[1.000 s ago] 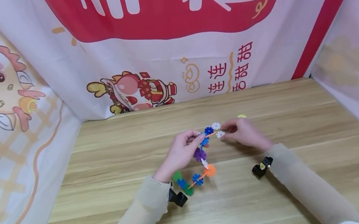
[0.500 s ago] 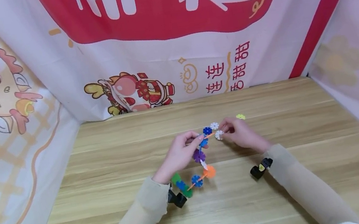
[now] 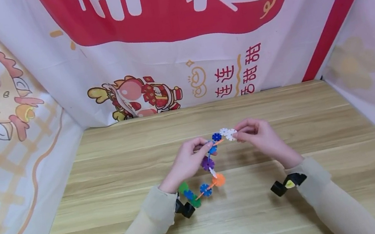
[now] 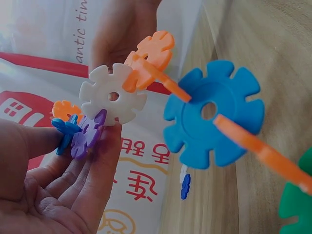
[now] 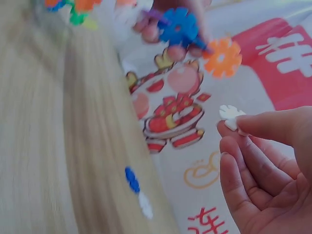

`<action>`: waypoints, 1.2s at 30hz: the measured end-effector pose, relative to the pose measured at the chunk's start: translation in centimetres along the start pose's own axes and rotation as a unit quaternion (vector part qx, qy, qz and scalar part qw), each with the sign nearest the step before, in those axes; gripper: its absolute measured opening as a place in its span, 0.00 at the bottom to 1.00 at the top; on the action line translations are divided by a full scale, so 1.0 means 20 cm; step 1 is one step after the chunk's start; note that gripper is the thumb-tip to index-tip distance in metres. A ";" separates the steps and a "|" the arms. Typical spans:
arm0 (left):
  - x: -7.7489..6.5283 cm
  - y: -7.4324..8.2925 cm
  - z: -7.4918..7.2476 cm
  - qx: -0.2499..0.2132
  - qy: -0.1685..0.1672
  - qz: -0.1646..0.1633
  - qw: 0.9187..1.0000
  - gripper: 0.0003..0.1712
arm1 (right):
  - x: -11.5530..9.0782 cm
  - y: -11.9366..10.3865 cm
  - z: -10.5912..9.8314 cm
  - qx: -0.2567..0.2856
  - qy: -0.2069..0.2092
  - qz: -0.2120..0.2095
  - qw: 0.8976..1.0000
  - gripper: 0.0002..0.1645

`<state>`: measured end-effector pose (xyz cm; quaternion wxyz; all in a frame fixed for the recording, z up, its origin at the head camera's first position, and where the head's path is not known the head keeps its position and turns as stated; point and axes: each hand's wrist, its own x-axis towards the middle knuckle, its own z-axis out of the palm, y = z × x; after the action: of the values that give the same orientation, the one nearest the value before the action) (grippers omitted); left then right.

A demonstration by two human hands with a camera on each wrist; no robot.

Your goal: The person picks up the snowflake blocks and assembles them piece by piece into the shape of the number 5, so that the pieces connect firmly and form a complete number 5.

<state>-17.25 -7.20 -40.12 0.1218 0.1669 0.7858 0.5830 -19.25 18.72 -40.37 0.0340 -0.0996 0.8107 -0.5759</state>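
My left hand (image 3: 188, 159) pinches a blue snowflake disc (image 4: 66, 132) in a chain of interlocked, notched plastic discs. From it the chain hangs through a purple disc (image 3: 208, 163), a white disc (image 4: 113, 95), an orange disc (image 3: 219, 179), a blue disc (image 4: 214, 113) and green ones (image 3: 195, 201) near the left wrist. An orange disc (image 5: 223, 57) sticks out from the pinched end toward my right hand (image 3: 259, 136). Between thumb and forefinger, my right hand holds a separate white disc (image 5: 231, 116), a short gap from that orange disc.
A dark blue disc (image 5: 131, 179) and a white disc (image 5: 145, 205) lie on the wooden table (image 3: 123, 151) beyond the hands. Printed cloth (image 3: 171, 54) stands along the back and both sides. A black wrist camera (image 3: 285, 185) sits below the right sleeve.
My right hand has turned and shifted slightly right, raising the white disc over the table beside the loose discs. It now covers the yellow disc seen earlier. The left hand stays nearly still.
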 end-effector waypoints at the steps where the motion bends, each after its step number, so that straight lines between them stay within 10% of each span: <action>1: 0.00 0.00 0.00 0.001 0.000 0.000 1.000 0.14 | -0.01 -0.02 0.00 0.005 -0.002 0.000 1.000 0.14; 36: -0.02 0.01 -0.01 -0.007 -0.009 0.028 1.000 0.15 | -0.08 -0.09 0.03 0.023 -0.016 -0.026 0.999 0.12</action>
<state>-16.81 -7.43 -39.83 0.1139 0.1935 0.7758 0.5896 -17.38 17.88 -38.93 0.0346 -0.1292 0.7939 -0.5932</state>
